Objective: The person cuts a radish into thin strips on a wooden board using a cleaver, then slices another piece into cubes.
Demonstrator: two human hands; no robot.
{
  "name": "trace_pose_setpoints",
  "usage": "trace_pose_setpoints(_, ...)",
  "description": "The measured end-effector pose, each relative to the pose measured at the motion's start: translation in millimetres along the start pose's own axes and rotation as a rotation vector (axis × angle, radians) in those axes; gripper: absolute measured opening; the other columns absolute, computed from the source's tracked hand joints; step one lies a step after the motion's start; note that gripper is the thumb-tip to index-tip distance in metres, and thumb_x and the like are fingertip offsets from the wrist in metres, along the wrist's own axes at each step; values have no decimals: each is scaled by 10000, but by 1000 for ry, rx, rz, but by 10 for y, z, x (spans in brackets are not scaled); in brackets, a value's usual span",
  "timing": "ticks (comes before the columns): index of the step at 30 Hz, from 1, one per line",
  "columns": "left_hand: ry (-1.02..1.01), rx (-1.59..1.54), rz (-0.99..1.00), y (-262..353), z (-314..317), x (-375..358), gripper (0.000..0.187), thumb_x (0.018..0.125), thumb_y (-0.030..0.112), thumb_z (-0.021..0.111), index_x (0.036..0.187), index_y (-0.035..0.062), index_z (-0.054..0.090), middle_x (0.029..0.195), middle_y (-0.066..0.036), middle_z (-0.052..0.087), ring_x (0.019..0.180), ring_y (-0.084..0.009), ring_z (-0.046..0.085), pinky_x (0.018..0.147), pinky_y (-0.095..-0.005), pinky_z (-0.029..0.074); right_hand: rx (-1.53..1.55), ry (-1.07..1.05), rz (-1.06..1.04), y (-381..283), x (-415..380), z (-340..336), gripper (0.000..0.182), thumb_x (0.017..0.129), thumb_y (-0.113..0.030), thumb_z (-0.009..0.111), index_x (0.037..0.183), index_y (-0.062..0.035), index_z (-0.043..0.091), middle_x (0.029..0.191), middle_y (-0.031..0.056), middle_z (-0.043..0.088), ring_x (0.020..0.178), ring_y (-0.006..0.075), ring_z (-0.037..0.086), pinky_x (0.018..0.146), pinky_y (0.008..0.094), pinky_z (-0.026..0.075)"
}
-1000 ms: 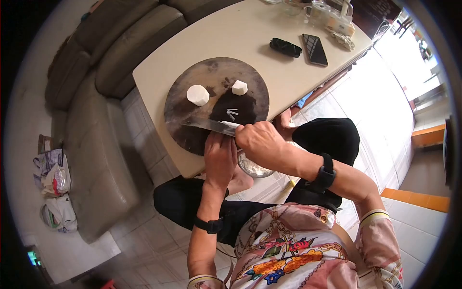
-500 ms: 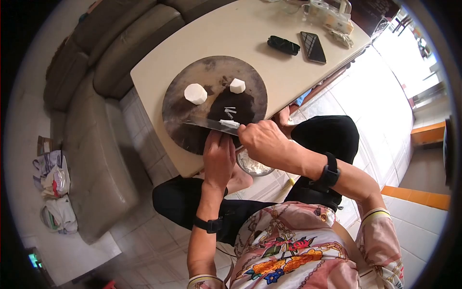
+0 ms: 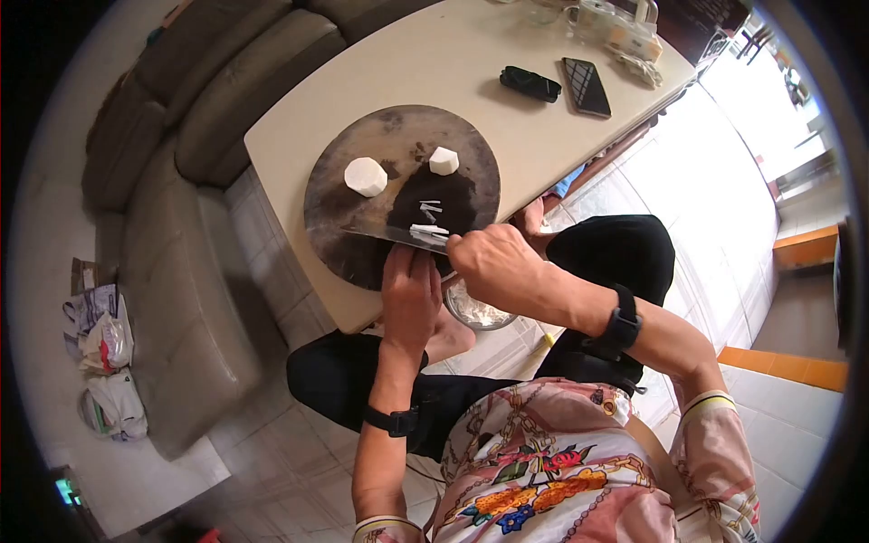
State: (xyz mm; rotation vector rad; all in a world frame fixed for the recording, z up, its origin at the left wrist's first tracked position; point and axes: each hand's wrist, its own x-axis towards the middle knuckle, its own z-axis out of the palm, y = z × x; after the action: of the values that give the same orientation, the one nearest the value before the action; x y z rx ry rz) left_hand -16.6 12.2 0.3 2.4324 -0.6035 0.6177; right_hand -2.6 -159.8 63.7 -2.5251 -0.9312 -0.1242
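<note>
Your right hand (image 3: 493,258) holds a knife (image 3: 389,235) whose metal blade looks smooth with a dull shine, over a round board (image 3: 339,204) that looks like worn, matt wood, darkened in patches. Beyond your hands, the cream tabletop (image 3: 294,118) looks smooth with a soft sheen and the phone (image 3: 587,88) glossy; left of your left hand (image 3: 410,294), the sofa (image 3: 176,290) looks leather-like and faintly shiny.
</note>
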Motion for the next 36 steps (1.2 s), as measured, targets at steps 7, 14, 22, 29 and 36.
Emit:
trace_pose_setpoints(7,-23,-28,7,-9,-12,28,242,816,-4,590,1052,-40,624,1069,-189,577,993,-384,567,866,-454,487,2,-101,37,-8,-51,-145,117,657,0,595,750,58,558,613,192,599,617,370,641,549,441,499)
trace_pose_setpoints(14,-17,2,-12,4,16,-6,266,819,-3,590,1081,-42,613,1099,-181,572,1047,-368,551,908,-435,468,9,-42,45,68,69,5,106,674,-3,591,763,50,570,598,204,590,615,390,636,550,469,493)
trace_pose_setpoints(22,-29,-31,-40,-29,19,-21,260,819,2,599,1075,-45,608,1104,-176,568,1053,-362,546,905,-443,462,-26,-115,11,98,1,-152,119,669,-15,604,771,40,579,588,194,586,590,369,636,540,463,493)
trace_pose_setpoints(29,-60,-46,-31,-8,-33,11,260,831,7,595,1086,-41,610,1116,-171,558,1052,-354,548,896,-432,467,-17,-61,31,111,171,25,110,662,-26,622,745,32,581,629,191,606,617,383,640,562,461,507)
trace_pose_setpoints(36,14,-84,-72,24,25,-43,237,860,11,584,1091,-31,619,1119,-181,560,1047,-358,556,881,-426,478,-11,-88,96,179,4,-161,73,694,-26,611,755,5,585,580,178,578,557,396,600,541,484,464)
